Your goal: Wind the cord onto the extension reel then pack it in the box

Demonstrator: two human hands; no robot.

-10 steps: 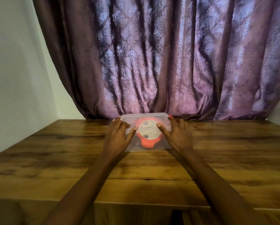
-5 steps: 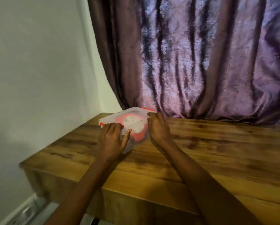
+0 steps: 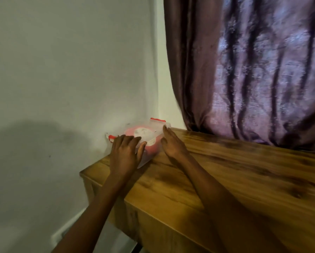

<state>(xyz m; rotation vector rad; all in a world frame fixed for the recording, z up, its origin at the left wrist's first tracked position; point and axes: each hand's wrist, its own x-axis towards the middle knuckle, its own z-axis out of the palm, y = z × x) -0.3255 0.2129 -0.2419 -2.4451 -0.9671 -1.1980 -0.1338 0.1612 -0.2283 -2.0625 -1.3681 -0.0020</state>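
Both forearms are bare to the frame edge, with no sleeves, rings or watch.

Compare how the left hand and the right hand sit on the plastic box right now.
The left hand lies on top of the box, fingers spread over its lid; the right hand lies along the box's right side, fingers straight.
The left hand covers the near left corner; the right hand's fingertips reach the far right corner by a red clip.
Both are flat, gripping nothing, and touch the closed box with the red reel inside.
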